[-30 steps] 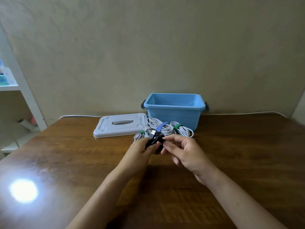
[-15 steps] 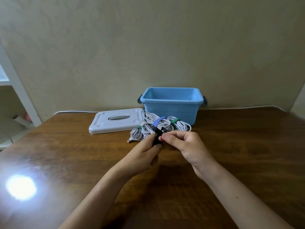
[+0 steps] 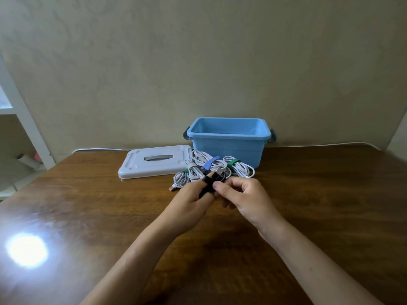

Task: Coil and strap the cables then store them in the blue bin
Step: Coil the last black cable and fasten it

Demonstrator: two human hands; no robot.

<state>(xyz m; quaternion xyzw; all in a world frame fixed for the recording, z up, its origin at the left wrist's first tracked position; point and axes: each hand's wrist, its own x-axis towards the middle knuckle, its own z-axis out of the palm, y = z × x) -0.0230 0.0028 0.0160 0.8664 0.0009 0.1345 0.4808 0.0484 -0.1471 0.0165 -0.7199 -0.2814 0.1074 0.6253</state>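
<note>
A small black coiled cable (image 3: 209, 183) sits between both hands above the table. My left hand (image 3: 189, 201) grips it from the left, and my right hand (image 3: 240, 194) pinches it from the right; a silver plug sticks up at its top. Behind them lie several white coiled cables (image 3: 198, 168), one bound with a blue strap (image 3: 211, 162), another with a green strap (image 3: 233, 162). The open blue bin (image 3: 229, 148) stands at the back against the wall; what I see of its inside holds nothing.
The bin's grey-white lid (image 3: 154, 164) lies flat to the left of the bin. A white wire runs along the wooden table's (image 3: 88, 205) back edge. White shelving (image 3: 22, 128) stands at the far left. A bright light glare shows on the tabletop at lower left.
Both hands have kept hold of the black cable, with only slight finger shifts. The view itself has shifted a little between frames.
</note>
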